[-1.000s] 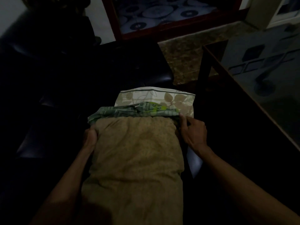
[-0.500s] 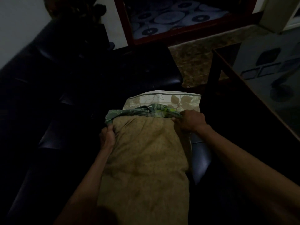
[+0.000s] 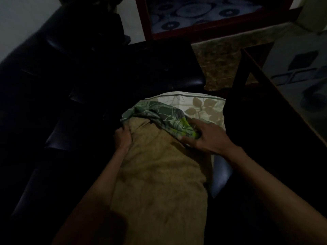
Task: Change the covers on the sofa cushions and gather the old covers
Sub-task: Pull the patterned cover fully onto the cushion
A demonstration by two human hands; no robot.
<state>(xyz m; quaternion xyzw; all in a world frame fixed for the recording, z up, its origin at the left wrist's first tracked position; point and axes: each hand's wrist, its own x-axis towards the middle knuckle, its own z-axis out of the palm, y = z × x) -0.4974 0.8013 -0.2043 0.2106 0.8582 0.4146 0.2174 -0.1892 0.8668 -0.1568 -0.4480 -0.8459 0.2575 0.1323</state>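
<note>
A tan cushion (image 3: 159,174) lies lengthwise on the dark sofa seat in front of me. A green leaf-patterned cover (image 3: 159,112) is bunched over its far end. Beneath and beyond it lies a pale cover with beige leaves (image 3: 203,105). My left hand (image 3: 123,137) grips the green cover's left edge at the cushion's side. My right hand (image 3: 203,137) grips the bunched green cloth on the right, fingers curled into the folds.
The dark leather sofa (image 3: 70,103) fills the left and centre. A dark wooden table with a glass top (image 3: 292,89) stands close on the right. A patterned rug (image 3: 217,64) and a red-framed panel (image 3: 203,15) lie beyond.
The green cover has come further down over the cushion's far end, mostly on the right. My right hand moved inward and toward me with the cloth. My left hand stays at the left edge.
</note>
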